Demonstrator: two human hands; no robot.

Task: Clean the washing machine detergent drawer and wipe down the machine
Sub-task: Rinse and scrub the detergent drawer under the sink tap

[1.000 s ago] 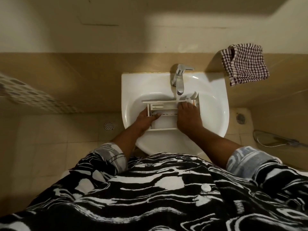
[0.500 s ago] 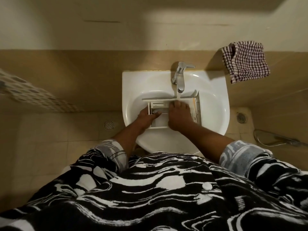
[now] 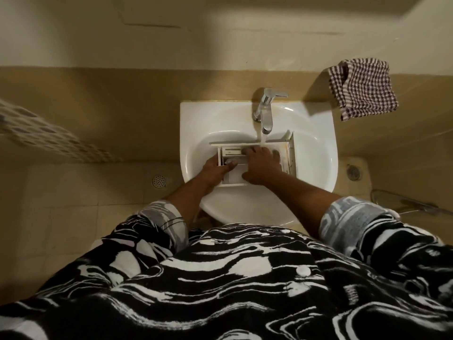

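Note:
The white detergent drawer lies in the white wash basin under the running chrome tap. My left hand grips the drawer's left wall, thumb inside a compartment. Flat inside the drawer lies my right hand, fingers spread and pointing left toward the back compartments. Water falls onto the drawer's back edge just above that hand. Brownish residue shows on the drawer's right side. The washing machine is out of view.
A checked red-and-white cloth hangs on the wall right of the basin. Floor drains sit left and right below. A hose lies at the right. A perforated basket is at the left.
My right hand has slid leftward across the drawer, uncovering its right side. The left hand keeps its grip on the left wall.

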